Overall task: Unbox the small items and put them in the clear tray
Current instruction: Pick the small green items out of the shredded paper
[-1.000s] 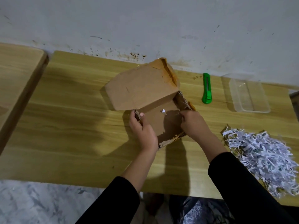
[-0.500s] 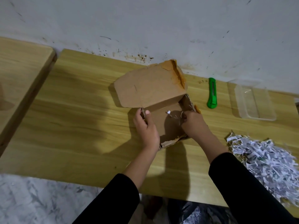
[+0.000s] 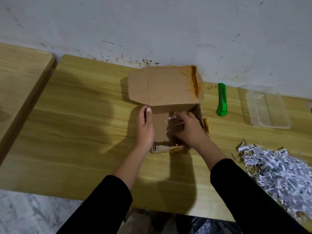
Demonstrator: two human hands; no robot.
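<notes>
Counter [image 3: 84, 132]: pale wood grain, set against a scuffed, stained white wall [image 3: 152, 22].
Box [image 3: 163, 88]: brown cardboard, mid-counter; lid flap thrown back toward the wall, its right corner torn with orange edges. A few paper strips [image 3: 172, 117] lie on its floor.
Left hand [image 3: 145, 129]: pinches the box's left wall at the flap hinge.
Right hand [image 3: 190, 130]: inside the box, fingers curled down by the right wall; cannot tell if it holds anything.
Tray [image 3: 285, 125]: clear plastic, far right by the wall, well apart from the box.
Cutter [image 3: 222, 101]: green, between box and tray.
Shreds [image 3: 278, 174]: white paper heap, right front.
</notes>
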